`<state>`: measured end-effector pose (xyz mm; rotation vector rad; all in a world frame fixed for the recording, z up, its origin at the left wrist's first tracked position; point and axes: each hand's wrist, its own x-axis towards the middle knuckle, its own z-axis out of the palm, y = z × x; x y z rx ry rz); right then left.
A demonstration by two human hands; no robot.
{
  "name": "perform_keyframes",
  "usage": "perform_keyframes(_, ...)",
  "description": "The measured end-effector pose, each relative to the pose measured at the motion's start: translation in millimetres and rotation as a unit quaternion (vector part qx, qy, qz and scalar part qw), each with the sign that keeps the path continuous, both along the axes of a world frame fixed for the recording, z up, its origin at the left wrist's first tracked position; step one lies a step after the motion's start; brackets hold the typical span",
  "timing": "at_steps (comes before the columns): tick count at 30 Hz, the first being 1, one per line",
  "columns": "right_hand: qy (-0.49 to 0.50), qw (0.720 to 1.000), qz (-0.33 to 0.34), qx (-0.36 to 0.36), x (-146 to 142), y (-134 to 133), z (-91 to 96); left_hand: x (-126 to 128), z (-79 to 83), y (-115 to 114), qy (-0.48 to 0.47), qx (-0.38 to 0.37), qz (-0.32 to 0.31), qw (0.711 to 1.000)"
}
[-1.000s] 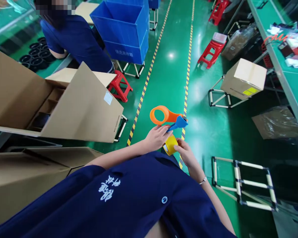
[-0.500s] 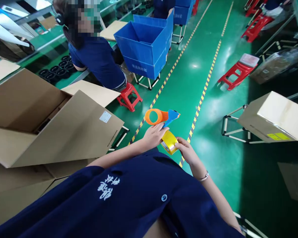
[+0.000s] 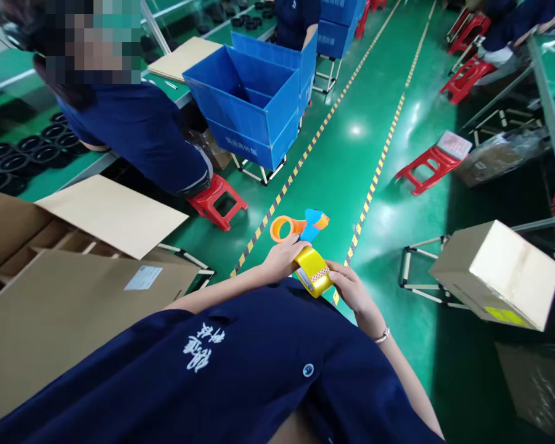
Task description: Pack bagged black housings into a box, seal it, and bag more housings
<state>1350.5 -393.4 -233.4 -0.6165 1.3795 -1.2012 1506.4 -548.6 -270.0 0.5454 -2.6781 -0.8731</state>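
Note:
My left hand [image 3: 284,256] is closed around a tape dispenser [image 3: 311,226] with an orange ring and a blue head, which points away to the right. Its fingers also reach the near side of a roll of yellow packing tape [image 3: 315,271]. From the right, my right hand [image 3: 350,285] pinches the edge of that roll by a red-and-white patterned strip. The roll is apart from the dispenser's orange ring, through which the floor shows. Both hands are in front of my chest, above the floor.
Left of me stands an open cardboard box [image 3: 87,320]. A seated co-worker [image 3: 134,135] on a red stool [image 3: 219,202] is beyond it, near a blue bin [image 3: 240,92]. A closed carton [image 3: 494,271] rests on a frame at right. A striped aisle [image 3: 351,154] runs ahead.
The view has shifted, so the left box and co-worker appear farther left and nearer. The dispenser's blue head has turned slightly, and the tape roll's patterned strip shows more fully.

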Motion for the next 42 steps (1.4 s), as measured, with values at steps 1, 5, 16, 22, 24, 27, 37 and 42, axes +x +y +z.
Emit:
perform_keyframes(1, 0.014, 1.0, 0.004, 0.002, -11.7, -14.8, 0.8, -11.9, 0.8, -15.9, -0.004, -0.007, 0.001, 1.0)
perform_keyframes(5, 0.044, 0.999, 0.001, 0.027, -53.0, -68.0, -16.0, -50.8, 5.7, -72.7, -0.044, -0.044, -0.003, 0.998)
perform_keyframes(16, 0.008, 0.992, 0.099, 0.084, -192.7, -281.1, -73.6, -154.7, 4.8, -227.0, -0.133, -0.093, 0.104, 0.981)
perform_keyframes(22, 0.007, 0.959, 0.272, 0.081, -237.3, -391.2, -73.1, -188.2, 5.7, -288.7, -0.188, -0.023, 0.237, 0.953)
perform_keyframes(24, 0.013, 0.946, 0.318, 0.059, -245.0, -423.9, -81.2, -191.1, 0.7, -307.1, -0.195, 0.018, 0.288, 0.937)
perform_keyframes(27, 0.097, 0.921, 0.376, -0.035, -252.0, -475.3, -96.3, -188.7, -13.4, -337.1, -0.187, 0.114, 0.357, 0.908)
perform_keyframes(37, 0.237, 0.821, 0.468, -0.227, -222.6, -643.4, -111.0, -149.7, -50.4, -459.3, -0.146, 0.245, 0.469, 0.836)
perform_keyframes(42, 0.23, 0.8, 0.502, -0.235, -202.9, -705.9, -103.0, -133.6, -43.2, -506.3, -0.119, 0.263, 0.491, 0.822)
